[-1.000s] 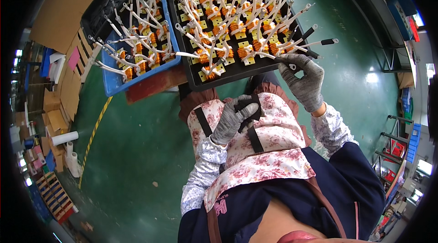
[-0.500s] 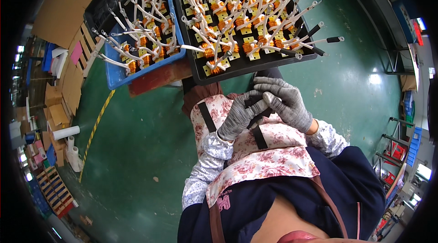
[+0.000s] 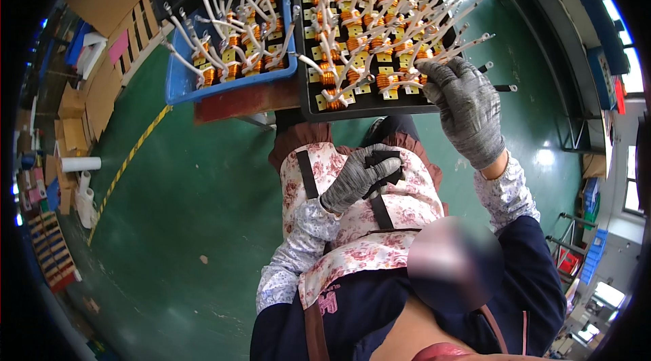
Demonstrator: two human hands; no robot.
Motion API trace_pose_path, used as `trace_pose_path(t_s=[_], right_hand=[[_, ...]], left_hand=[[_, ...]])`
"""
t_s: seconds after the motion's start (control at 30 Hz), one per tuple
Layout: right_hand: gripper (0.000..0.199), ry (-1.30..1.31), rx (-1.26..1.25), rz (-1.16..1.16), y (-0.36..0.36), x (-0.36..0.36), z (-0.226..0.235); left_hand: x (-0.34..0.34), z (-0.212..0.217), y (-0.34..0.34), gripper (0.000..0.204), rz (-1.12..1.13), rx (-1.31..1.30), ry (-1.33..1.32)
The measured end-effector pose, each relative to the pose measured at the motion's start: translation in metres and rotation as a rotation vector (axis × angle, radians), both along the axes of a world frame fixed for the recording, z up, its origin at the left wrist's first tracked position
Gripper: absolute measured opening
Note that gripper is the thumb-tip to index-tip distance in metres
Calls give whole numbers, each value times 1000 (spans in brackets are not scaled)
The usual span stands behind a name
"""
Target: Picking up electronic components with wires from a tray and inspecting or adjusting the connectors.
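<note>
My left hand, in a grey knit glove, is closed around some dark black pieces over my floral apron. Their exact kind is partly hidden by the fingers. My gloved right hand reaches over the front right corner of a black tray, thumb and fingers bent together among white leads. What sits between those fingertips is hidden. Rows of copper-wound coils with yellow plates stand in the tray, their white leads rising to metal lugs. Black sleeves cover a few lead ends beside the right hand.
Left of the tray, a blue bin holds more coils with white leads. Beneath it shows a reddish-brown board. A yellow-black floor line runs at the left, near cardboard and a wooden pallet.
My right hand has left the left hand and moved up and right to the tray's leads. The left hand stays over the apron, holding the black pieces. The view has shifted slightly.
</note>
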State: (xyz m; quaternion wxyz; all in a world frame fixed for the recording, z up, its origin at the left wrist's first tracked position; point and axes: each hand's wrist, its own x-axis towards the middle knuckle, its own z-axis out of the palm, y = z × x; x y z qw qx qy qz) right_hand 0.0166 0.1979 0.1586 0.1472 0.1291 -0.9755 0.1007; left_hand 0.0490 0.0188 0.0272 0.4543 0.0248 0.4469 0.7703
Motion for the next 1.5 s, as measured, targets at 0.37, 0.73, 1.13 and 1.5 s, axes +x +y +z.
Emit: trace_pose_path(t_s=[0.37, 0.73, 1.13, 1.5], right_hand=[[17, 74, 222, 29, -20, -5, 7], [19, 33, 203, -55, -17, 5, 10], [21, 15, 170, -56, -11, 8, 5], [20, -35, 170, -75, -10, 12, -1]], left_hand=[[-33, 3, 2, 28, 86, 126, 188], [-73, 8, 32, 46, 118, 77, 277], [-69, 9, 33, 45, 122, 90, 287], [-68, 6, 35, 42, 128, 23, 374]])
